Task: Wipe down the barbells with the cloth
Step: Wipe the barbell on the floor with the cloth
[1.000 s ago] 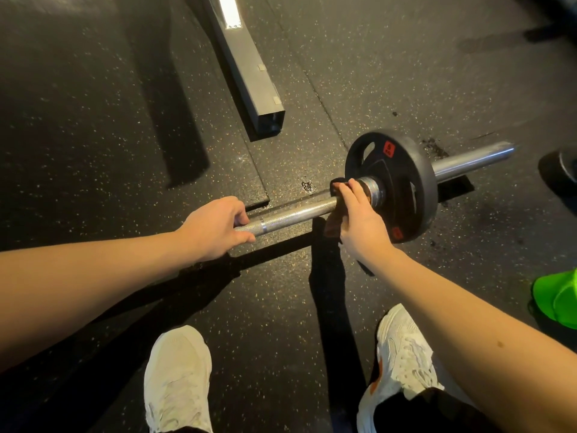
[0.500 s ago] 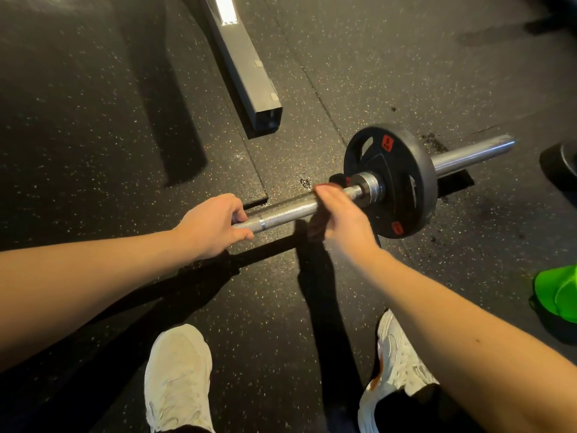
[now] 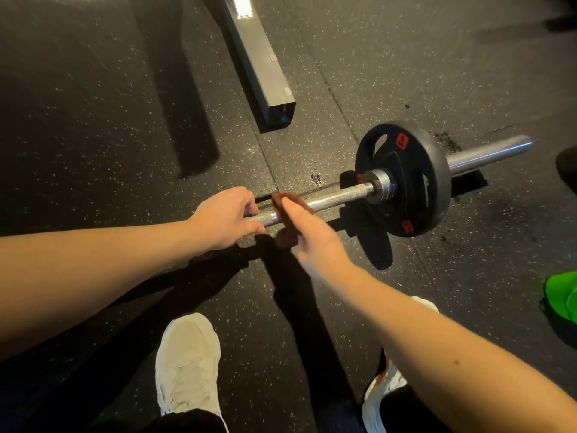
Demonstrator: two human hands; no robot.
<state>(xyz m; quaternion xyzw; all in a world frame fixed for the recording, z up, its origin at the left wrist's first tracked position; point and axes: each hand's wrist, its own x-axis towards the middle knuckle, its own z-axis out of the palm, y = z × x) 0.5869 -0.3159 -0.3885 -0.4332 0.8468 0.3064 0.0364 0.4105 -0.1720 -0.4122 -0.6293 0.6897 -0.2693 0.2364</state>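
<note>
A chrome barbell (image 3: pixel 337 195) lies slantwise above the black rubber floor, with a black weight plate (image 3: pixel 406 179) on its right sleeve. My left hand (image 3: pixel 224 218) grips the shaft near its left part. Right beside it, my right hand (image 3: pixel 307 229) holds a dark brown cloth (image 3: pixel 282 203) wrapped round the shaft. The cloth hangs a little below the bar. The bar's left end is hidden behind my left hand and arm.
A grey metal beam (image 3: pixel 259 60) lies on the floor behind the bar. A bright green object (image 3: pixel 562 295) sits at the right edge, a dark object (image 3: pixel 566 167) above it. My two white shoes (image 3: pixel 187 364) stand below the bar.
My right hand has slid the cloth leftward along the shaft, from the collar by the plate to just beside my left hand. The left hand has kept its grip.
</note>
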